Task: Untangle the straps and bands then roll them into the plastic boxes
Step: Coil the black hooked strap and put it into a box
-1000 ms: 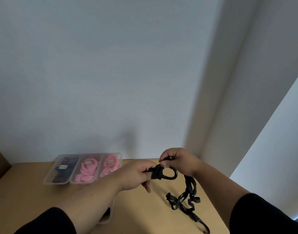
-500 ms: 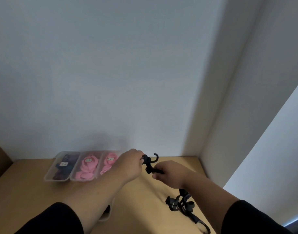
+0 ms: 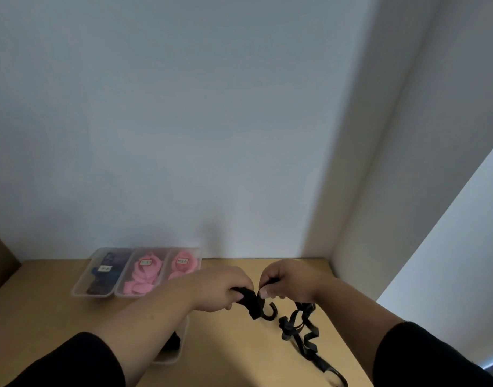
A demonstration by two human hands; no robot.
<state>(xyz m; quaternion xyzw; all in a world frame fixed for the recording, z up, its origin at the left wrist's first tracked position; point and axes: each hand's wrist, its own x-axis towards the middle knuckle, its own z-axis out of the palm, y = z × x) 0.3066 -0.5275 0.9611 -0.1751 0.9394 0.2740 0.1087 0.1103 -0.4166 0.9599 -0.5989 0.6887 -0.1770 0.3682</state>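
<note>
Both hands meet over the wooden table on the hooked end of a black strap. My left hand grips the strap end just left of its black hook, which curls downward. Fingers of my right hand pinch the same end from the right. The rest of the strap trails in loose folds toward the front right, where a second hook lies at the table's near edge. At the back left stand three clear plastic boxes, one with dark bands, two with pink bands.
Another clear box lies partly hidden under my left forearm, with something dark inside. A white wall rises right behind the table and a white corner post stands at its right back edge. A brown surface shows at the far left.
Both hands dropped closer to the table and came together. The hook, pointing up half a second ago, now hangs downward between them. The camera tilted down slightly.
</note>
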